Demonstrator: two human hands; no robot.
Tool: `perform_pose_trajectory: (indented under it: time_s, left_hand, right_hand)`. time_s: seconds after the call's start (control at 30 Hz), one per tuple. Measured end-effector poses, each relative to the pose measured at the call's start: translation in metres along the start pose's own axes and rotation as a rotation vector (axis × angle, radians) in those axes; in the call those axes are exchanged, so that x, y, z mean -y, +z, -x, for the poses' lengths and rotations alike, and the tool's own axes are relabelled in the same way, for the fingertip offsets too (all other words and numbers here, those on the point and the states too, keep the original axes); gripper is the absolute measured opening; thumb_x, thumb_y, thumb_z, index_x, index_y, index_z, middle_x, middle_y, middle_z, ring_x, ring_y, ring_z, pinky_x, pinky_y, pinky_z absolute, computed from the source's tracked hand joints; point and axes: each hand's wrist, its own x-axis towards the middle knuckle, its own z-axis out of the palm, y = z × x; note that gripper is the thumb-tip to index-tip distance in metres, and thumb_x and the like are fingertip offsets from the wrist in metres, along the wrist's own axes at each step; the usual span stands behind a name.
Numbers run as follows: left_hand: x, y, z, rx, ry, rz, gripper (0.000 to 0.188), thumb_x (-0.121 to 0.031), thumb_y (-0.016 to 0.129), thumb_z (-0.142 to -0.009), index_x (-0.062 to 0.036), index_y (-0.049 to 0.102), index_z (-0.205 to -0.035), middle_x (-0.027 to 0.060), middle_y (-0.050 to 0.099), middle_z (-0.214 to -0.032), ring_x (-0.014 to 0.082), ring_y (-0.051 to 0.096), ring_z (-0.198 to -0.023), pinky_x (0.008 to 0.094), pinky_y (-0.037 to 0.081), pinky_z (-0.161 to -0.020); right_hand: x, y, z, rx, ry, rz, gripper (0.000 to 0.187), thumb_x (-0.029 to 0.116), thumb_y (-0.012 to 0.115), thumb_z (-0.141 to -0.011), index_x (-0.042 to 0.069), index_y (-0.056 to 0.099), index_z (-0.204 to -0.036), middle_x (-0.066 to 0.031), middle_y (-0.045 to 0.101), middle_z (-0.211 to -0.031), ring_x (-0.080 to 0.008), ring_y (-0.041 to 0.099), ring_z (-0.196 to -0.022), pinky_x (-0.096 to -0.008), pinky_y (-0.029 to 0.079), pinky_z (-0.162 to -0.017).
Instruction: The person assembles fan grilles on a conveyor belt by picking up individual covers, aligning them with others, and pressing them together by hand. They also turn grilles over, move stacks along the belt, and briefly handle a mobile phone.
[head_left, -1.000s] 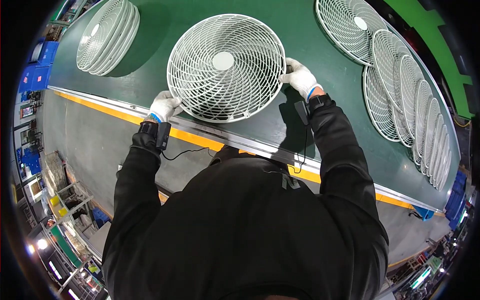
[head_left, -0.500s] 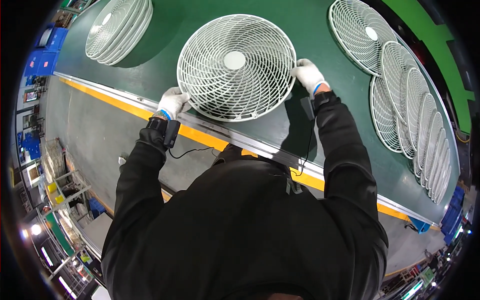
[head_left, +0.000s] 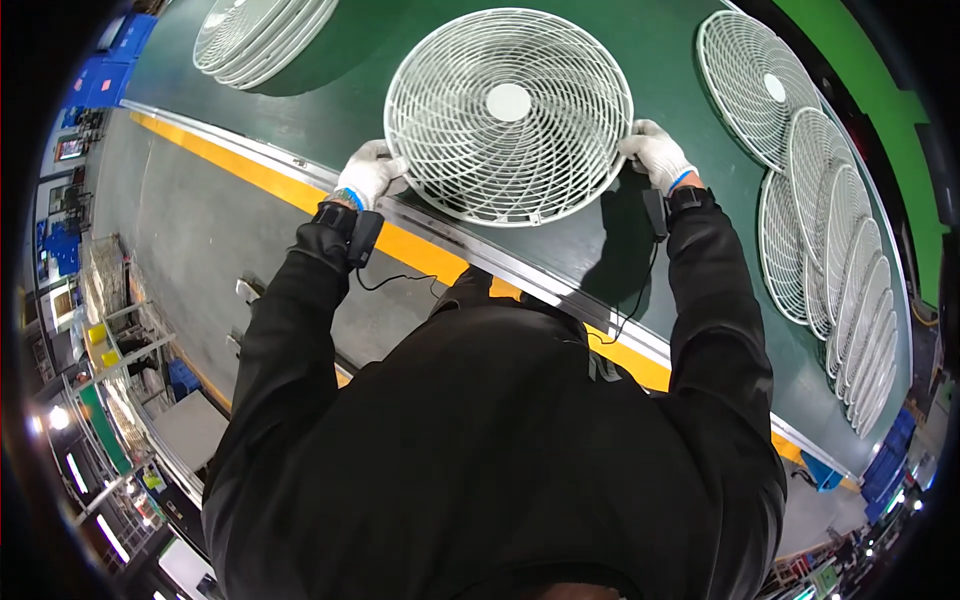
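Observation:
A round white fan grille [head_left: 509,103] with a swirl of ribs and a solid centre disc is held over the green work surface, near its front edge. My left hand [head_left: 371,174], in a white glove, pinches the grille's rim at the left. On the opposite side my right hand [head_left: 655,154], gloved alike, grips the rim. Both sets of fingers are closed on the edge, partly hidden by it. The grille casts a dark shadow on the surface below and to its right.
At the far left of the green table [head_left: 300,125] lies a stack of grilles [head_left: 262,40]. Several more grilles [head_left: 840,235] overlap in a row along the right side. A metal edge and yellow floor stripe [head_left: 250,180] run along the near side.
The view has shifted, so the table and stacks appear displaced. Both hands keep their hold on the grille, which sits slightly higher and further right in the picture.

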Motion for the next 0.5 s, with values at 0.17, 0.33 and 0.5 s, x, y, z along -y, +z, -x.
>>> perform_pose_trajectory:
  time_s: [0.17, 0.33, 0.5]
  left_hand:
    - [-0.026, 0.008, 0.016, -0.055, -0.066, -0.205, 0.049, -0.013, 0.077, -0.097, 0.0057, 0.057, -0.138, 0.0138, 0.075, -0.109, 0.0201, 0.074, -0.091, 0.0326, 0.063, -0.081]
    - [-0.005, 0.001, -0.003, -0.035, -0.106, -0.084, 0.040, -0.016, 0.076, -0.097, 0.0027, 0.067, -0.131, 0.0124, 0.076, -0.104, 0.0205, 0.074, -0.089, 0.0337, 0.063, -0.077]
    - [-0.019, 0.007, -0.006, 0.024, -0.097, -0.285, 0.030, -0.016, 0.075, -0.096, 0.0016, 0.075, -0.120, 0.0107, 0.078, -0.104, 0.0209, 0.075, -0.090, 0.0352, 0.062, -0.078]
  right_hand:
    - [0.002, 0.008, 0.002, -0.059, -0.031, 0.063, 0.032, 0.012, 0.072, -0.084, -0.001, 0.068, -0.112, -0.0008, 0.059, -0.078, -0.0092, 0.048, -0.059, -0.0268, 0.037, -0.052]
    - [-0.003, 0.005, -0.014, -0.160, -0.041, 0.334, 0.033, 0.021, 0.067, -0.090, -0.003, 0.070, -0.113, -0.0052, 0.067, -0.082, -0.0150, 0.059, -0.066, -0.0316, 0.048, -0.063]
    - [-0.011, 0.003, -0.020, -0.245, -0.112, 0.598, 0.042, 0.030, 0.064, -0.091, -0.006, 0.071, -0.112, -0.0214, 0.073, -0.099, -0.0345, 0.068, -0.096, -0.0409, 0.052, -0.087]
